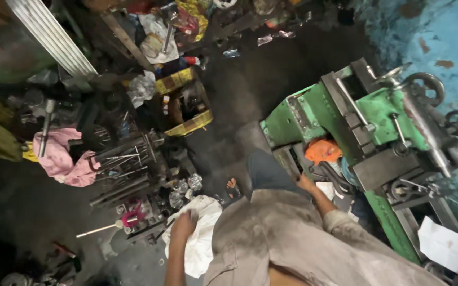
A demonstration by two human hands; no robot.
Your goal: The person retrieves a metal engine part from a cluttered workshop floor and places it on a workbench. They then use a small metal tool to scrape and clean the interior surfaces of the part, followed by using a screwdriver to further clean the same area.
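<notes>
White cloth (200,238): crumpled, hanging low at the person's left side, just above the dark workshop floor (229,100) and beside a rack of metal rods and tools (125,169). Left hand (183,225) rests on the cloth's upper left edge, fingers curled into the fabric; grip reads as closed on the cloth, though the fingertips are partly buried in folds. Right hand (306,182) is down by the right thigh, close to the base of the green lathe (340,116); the fingers are hidden behind the leg, so whether this grip is apart or together cannot be told, and nothing is seen held in it. Judgement on handling: the cloth is loose and large, so a bunched hold with the whole hand, kept clear of the protruding rod ends at the rack, would serve better than a pinch at one corner. An orange rag (323,151) lies on the lathe bed, just beside the right forearm. A pink cloth (59,156) is draped over parts, well apart to the left. Packages: two yellow chequered boxes (178,82), rectangular, stand on the floor near the top centre, one behind the other; a crumpled yellow-and-red wrapper (192,18) lies among the clutter at the top edge; a white sheet (446,246), flat and blank as far as visible, lies at the lower right by the lathe. Print on these is too small to tell.
</notes>
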